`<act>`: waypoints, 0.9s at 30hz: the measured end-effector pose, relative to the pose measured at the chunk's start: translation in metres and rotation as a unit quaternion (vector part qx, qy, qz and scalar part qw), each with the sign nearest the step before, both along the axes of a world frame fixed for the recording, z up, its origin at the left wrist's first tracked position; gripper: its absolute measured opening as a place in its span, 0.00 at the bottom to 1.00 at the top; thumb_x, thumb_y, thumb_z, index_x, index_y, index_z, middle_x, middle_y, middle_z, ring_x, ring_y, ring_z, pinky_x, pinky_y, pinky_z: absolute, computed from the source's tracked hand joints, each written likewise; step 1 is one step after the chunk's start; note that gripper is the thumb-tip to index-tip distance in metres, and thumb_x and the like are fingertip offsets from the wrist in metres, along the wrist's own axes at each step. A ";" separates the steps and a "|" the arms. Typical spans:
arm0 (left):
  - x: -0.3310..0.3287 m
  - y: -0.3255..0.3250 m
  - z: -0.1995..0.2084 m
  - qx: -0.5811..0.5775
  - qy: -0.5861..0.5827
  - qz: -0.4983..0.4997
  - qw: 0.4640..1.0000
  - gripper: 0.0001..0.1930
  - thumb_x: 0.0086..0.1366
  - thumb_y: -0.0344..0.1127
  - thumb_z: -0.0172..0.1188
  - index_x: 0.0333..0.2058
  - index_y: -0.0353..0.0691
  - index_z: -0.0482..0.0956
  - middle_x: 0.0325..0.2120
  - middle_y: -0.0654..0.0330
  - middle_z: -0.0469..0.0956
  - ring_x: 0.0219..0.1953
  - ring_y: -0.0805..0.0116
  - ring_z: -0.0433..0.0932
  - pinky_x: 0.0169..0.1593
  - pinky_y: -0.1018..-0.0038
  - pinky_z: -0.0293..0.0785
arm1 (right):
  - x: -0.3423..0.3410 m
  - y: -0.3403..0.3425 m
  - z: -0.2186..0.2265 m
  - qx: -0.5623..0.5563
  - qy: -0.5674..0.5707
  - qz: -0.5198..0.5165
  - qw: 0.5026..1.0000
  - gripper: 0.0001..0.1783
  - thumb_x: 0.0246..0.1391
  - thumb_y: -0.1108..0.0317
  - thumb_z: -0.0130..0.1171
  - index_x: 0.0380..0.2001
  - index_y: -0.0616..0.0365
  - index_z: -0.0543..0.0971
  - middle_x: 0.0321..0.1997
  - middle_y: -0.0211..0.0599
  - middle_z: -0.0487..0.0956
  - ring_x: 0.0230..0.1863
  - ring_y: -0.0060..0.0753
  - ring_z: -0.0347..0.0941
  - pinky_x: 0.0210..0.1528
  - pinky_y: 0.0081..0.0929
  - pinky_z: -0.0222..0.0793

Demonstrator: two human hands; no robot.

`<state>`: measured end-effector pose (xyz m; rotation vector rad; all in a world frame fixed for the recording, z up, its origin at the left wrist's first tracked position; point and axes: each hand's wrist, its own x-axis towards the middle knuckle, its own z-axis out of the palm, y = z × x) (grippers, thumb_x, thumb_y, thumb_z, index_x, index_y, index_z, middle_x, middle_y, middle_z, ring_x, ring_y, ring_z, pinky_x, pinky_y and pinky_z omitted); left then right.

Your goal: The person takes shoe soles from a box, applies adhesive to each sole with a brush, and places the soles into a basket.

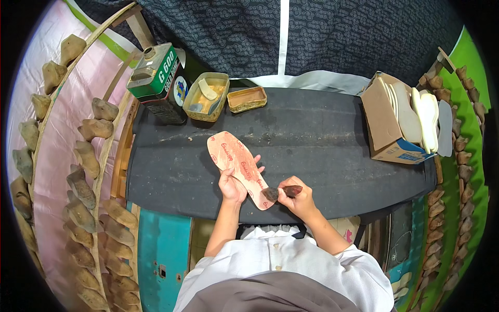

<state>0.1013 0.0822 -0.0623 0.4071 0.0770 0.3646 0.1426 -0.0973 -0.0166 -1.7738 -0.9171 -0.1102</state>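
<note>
Clock centred on sole (pixel 240 167), held above table (pixel 322 192). On table: can (pixel 156 86) at 10, tub (pixel 209 115) at 11, tray (pixel 248 107) at 12, box (pixel 379 112) at 2, insoles (pixel 408 122) inside. Left hand (pixel 234 190) under sole; right hand (pixel 300 201) at 4, brush (pixel 270 194) tip on sole's 5 o'clock end. Shoe lasts (pixel 80 188) at 9 and 3.

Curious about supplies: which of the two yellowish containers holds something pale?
The larger tub beside the green can: a pale, curved piece lies inside, unlike the smaller tray.
</note>
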 end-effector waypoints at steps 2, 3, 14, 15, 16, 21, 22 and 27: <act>0.001 0.000 -0.001 0.001 0.003 -0.006 1.000 0.35 0.50 0.40 0.44 0.59 0.38 0.53 0.54 0.48 0.62 0.55 0.40 0.63 0.55 0.44 0.61 | 0.003 -0.001 0.002 0.002 0.007 -0.004 1.000 0.03 0.43 0.75 0.59 0.24 0.61 0.75 0.23 0.36 0.74 0.23 0.31 0.72 0.27 0.23 0.68; 0.000 0.001 -0.002 0.008 0.003 -0.003 1.000 0.35 0.50 0.39 0.44 0.59 0.38 0.52 0.54 0.48 0.62 0.55 0.41 0.63 0.55 0.45 0.61 | 0.006 -0.001 0.003 0.003 0.014 -0.005 1.000 0.03 0.44 0.75 0.58 0.25 0.61 0.75 0.23 0.37 0.74 0.23 0.31 0.72 0.27 0.23 0.68; 0.002 -0.003 0.001 0.045 0.005 0.059 0.997 0.35 0.50 0.38 0.45 0.60 0.39 0.52 0.55 0.50 0.61 0.55 0.40 0.63 0.54 0.49 0.64 | 0.010 0.019 0.002 0.029 -0.026 -0.024 0.999 0.07 0.45 0.74 0.60 0.29 0.60 0.74 0.27 0.37 0.73 0.26 0.36 0.72 0.27 0.26 0.69; 0.001 -0.002 -0.001 0.038 0.010 0.059 0.998 0.35 0.50 0.38 0.45 0.60 0.39 0.52 0.55 0.50 0.61 0.55 0.39 0.63 0.54 0.49 0.64 | 0.009 0.017 0.003 0.020 -0.056 -0.034 0.998 0.06 0.44 0.75 0.60 0.27 0.61 0.74 0.25 0.36 0.72 0.24 0.34 0.72 0.26 0.25 0.68; 0.001 -0.002 -0.002 0.029 0.014 0.056 0.998 0.35 0.50 0.38 0.45 0.60 0.39 0.51 0.55 0.50 0.61 0.54 0.39 0.64 0.54 0.49 0.64 | 0.007 0.013 0.002 0.019 -0.056 -0.035 0.998 0.06 0.44 0.75 0.60 0.27 0.61 0.74 0.25 0.36 0.72 0.24 0.34 0.72 0.26 0.25 0.68; 0.001 -0.002 0.001 0.048 0.012 0.053 0.997 0.36 0.50 0.39 0.45 0.60 0.39 0.51 0.56 0.50 0.61 0.53 0.40 0.65 0.53 0.50 0.65 | 0.005 -0.004 0.006 -0.031 0.004 -0.036 0.999 0.04 0.45 0.76 0.59 0.25 0.62 0.74 0.24 0.37 0.72 0.20 0.30 0.71 0.24 0.23 0.67; 0.001 -0.002 0.002 0.053 0.005 0.047 0.997 0.36 0.50 0.39 0.44 0.60 0.38 0.51 0.56 0.50 0.61 0.53 0.41 0.66 0.53 0.51 0.65 | 0.006 -0.005 0.008 -0.031 0.004 -0.039 0.999 0.04 0.45 0.76 0.59 0.25 0.62 0.74 0.24 0.37 0.72 0.20 0.30 0.71 0.24 0.23 0.67; 0.002 -0.002 0.001 0.055 -0.014 0.038 0.998 0.36 0.52 0.40 0.45 0.61 0.39 0.50 0.59 0.51 0.58 0.54 0.45 0.65 0.53 0.52 0.66 | 0.011 0.007 0.017 0.039 -0.004 -0.026 0.999 0.06 0.46 0.73 0.60 0.29 0.60 0.75 0.29 0.37 0.74 0.27 0.33 0.74 0.29 0.25 0.70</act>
